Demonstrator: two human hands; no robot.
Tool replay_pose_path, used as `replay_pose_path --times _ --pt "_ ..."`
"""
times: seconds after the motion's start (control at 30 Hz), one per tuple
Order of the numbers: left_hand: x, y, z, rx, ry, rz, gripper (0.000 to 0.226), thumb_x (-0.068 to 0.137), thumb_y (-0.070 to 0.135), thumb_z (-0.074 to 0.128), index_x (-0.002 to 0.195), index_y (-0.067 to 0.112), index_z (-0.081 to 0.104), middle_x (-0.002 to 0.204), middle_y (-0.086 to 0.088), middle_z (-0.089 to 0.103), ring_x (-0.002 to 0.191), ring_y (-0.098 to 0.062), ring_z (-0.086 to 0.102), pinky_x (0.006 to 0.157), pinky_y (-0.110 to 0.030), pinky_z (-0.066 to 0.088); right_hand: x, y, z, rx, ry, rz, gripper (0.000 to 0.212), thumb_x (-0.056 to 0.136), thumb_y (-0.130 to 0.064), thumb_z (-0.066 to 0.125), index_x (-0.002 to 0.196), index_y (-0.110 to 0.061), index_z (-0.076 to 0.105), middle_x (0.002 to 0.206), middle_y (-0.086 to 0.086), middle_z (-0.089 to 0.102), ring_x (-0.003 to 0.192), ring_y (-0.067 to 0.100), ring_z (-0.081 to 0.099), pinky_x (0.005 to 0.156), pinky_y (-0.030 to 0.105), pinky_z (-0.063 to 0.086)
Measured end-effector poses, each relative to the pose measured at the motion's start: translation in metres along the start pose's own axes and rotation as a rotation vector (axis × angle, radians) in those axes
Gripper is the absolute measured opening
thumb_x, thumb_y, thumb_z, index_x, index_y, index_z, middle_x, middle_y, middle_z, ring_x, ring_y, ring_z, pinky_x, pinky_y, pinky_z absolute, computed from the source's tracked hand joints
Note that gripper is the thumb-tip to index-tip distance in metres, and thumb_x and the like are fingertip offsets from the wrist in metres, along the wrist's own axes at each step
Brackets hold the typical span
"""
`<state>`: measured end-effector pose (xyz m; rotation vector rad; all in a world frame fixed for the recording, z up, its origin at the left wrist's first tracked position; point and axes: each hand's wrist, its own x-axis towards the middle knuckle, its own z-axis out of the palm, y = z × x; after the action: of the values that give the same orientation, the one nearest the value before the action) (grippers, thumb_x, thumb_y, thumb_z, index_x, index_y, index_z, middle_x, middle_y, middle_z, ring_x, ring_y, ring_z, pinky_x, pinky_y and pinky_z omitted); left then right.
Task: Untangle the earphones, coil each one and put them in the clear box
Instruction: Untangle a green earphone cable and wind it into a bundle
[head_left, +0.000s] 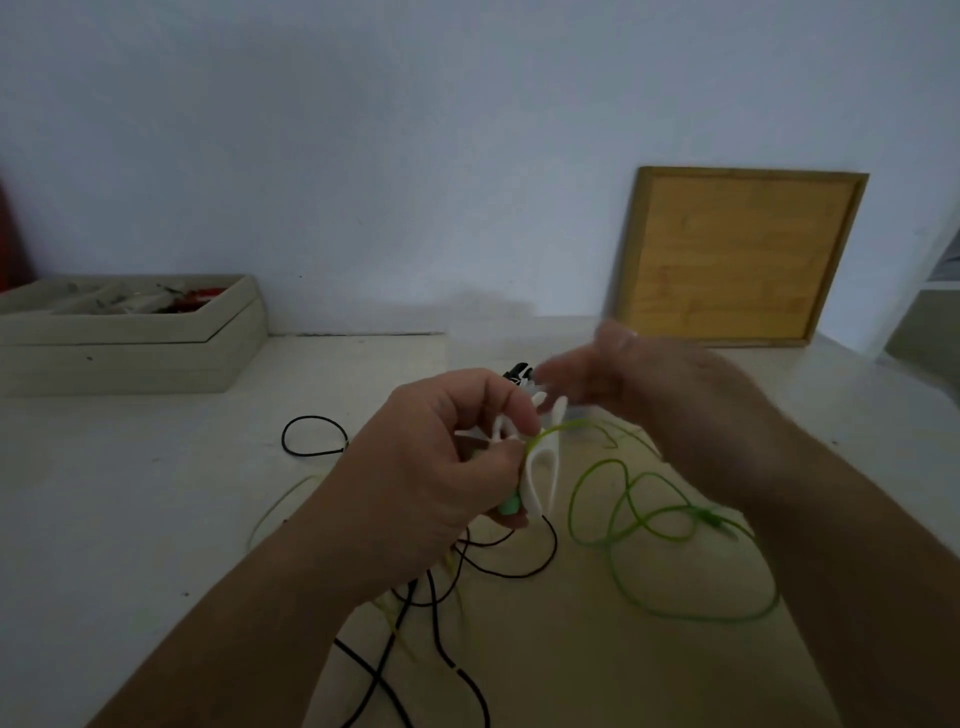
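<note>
My left hand (441, 467) is raised over the table and grips a bundle of earphone cables: a flat white cable (540, 473) looped beside my fingers and the end of a green cable (644, 525). The green cable trails right in loose loops on the table. A black cable (441, 654) hangs below my left hand and snakes toward the front edge, with one loop (314, 436) lying to the left. My right hand (639, 384) is blurred, just right of the bundle, fingers stretched toward it. Whether it holds a cable cannot be made out. No clear box is plainly visible.
A pale wooden tray (130, 332) with small tools sits at the back left. A framed wooden board (737, 254) leans on the wall at the back right. A white shelf unit (930, 291) stands at the far right. The table (156, 493) is whitish.
</note>
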<state>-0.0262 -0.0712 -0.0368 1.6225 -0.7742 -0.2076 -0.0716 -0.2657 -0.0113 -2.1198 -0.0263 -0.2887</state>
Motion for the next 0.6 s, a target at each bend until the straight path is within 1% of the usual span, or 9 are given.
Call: replay_pose_path --times 0.03,0.1,0.17,0.23,0.3,0.37,0.43,0.53,0.6 --pt "0.001 0.000 0.000 0.015 0.005 0.015 0.021 0.089 -0.002 0.060 0.080 0.015 0.067 0.072 -0.008 0.069 0.058 -0.024 0.069 0.058 -0.035 0.059 -0.003 -0.001 0.004 -0.013 -0.042 -0.022 0.053 0.086 -0.068 0.040 0.097 -0.031 0.077 0.094 -0.023 0.073 0.094 -0.011 0.063 0.087 0.022 0.042" --pt "0.001 0.000 -0.001 0.029 0.031 0.028 0.017 0.088 -0.001 0.061 0.082 0.013 0.067 0.074 -0.010 0.070 0.058 -0.024 0.070 0.058 -0.037 0.060 -0.004 -0.003 0.003 0.018 -0.071 -0.063 0.051 0.084 -0.064 0.045 0.096 -0.027 0.077 0.090 -0.017 0.075 0.091 -0.006 0.066 0.082 0.023 0.045" --pt "0.001 0.000 -0.001 0.037 0.048 0.037 0.017 0.088 -0.002 0.060 0.082 0.012 0.066 0.074 -0.009 0.069 0.056 -0.021 0.068 0.057 -0.035 0.059 -0.006 -0.006 -0.005 0.017 -0.190 -0.062 0.040 0.083 -0.055 0.051 0.102 -0.029 0.074 0.084 -0.007 0.077 0.085 0.001 0.070 0.076 0.013 0.047" --pt "0.001 -0.001 -0.002 0.051 0.048 0.043 0.018 0.088 -0.002 0.060 0.081 0.013 0.066 0.074 -0.011 0.067 0.055 -0.018 0.067 0.057 -0.033 0.057 -0.006 -0.005 -0.011 -0.034 -0.316 -0.020 0.036 0.082 -0.049 0.064 0.112 -0.030 0.069 0.076 0.001 0.076 0.075 0.010 0.072 0.075 0.016 0.050" --pt "0.002 -0.003 -0.003 0.058 0.043 0.042 0.019 0.089 -0.002 0.060 0.081 0.013 0.066 0.073 -0.010 0.066 0.055 -0.016 0.066 0.056 -0.030 0.055 -0.002 0.001 -0.015 -0.025 -0.298 0.023 0.040 0.074 -0.044 0.071 0.109 -0.025 0.072 0.063 0.004 0.069 0.060 0.016 0.065 0.070 0.027 0.054" --pt "0.001 -0.004 -0.003 0.067 0.001 0.028 0.017 0.090 0.000 0.060 0.082 0.014 0.065 0.072 -0.004 0.066 0.058 -0.015 0.067 0.057 -0.027 0.055 0.000 0.007 -0.020 0.063 -0.241 0.009 0.023 0.075 -0.035 0.077 0.088 -0.017 0.078 0.054 0.003 0.055 0.051 0.016 0.051 0.064 0.028 0.055" --pt "0.000 -0.004 -0.001 0.081 -0.084 0.014 0.017 0.093 0.005 0.059 0.083 0.018 0.065 0.072 0.001 0.065 0.062 -0.015 0.068 0.059 -0.026 0.055 0.002 0.011 -0.026 0.140 -0.221 -0.031 0.016 0.078 -0.028 0.074 0.075 -0.012 0.075 0.052 0.001 0.053 0.050 0.013 0.047 0.066 0.028 0.055" --pt "-0.001 -0.004 0.001 0.209 -0.149 0.068 0.016 0.090 0.014 0.055 0.084 0.027 0.062 0.074 -0.005 0.065 0.063 -0.015 0.063 0.057 -0.027 0.051 0.004 0.014 -0.026 0.205 -0.212 -0.082 0.014 0.074 -0.023 0.075 0.072 -0.010 0.074 0.059 0.009 0.057 0.053 0.016 0.047 0.058 0.022 0.047" --pt "-0.001 -0.003 0.001 0.269 -0.150 0.111 0.014 0.087 0.016 0.054 0.087 0.028 0.060 0.078 -0.005 0.063 0.065 -0.016 0.060 0.054 -0.033 0.050 0.006 0.017 -0.024 0.304 -0.142 -0.061 0.006 0.071 -0.015 0.077 0.072 -0.010 0.074 0.056 0.008 0.053 0.051 0.015 0.043 0.061 0.025 0.050"
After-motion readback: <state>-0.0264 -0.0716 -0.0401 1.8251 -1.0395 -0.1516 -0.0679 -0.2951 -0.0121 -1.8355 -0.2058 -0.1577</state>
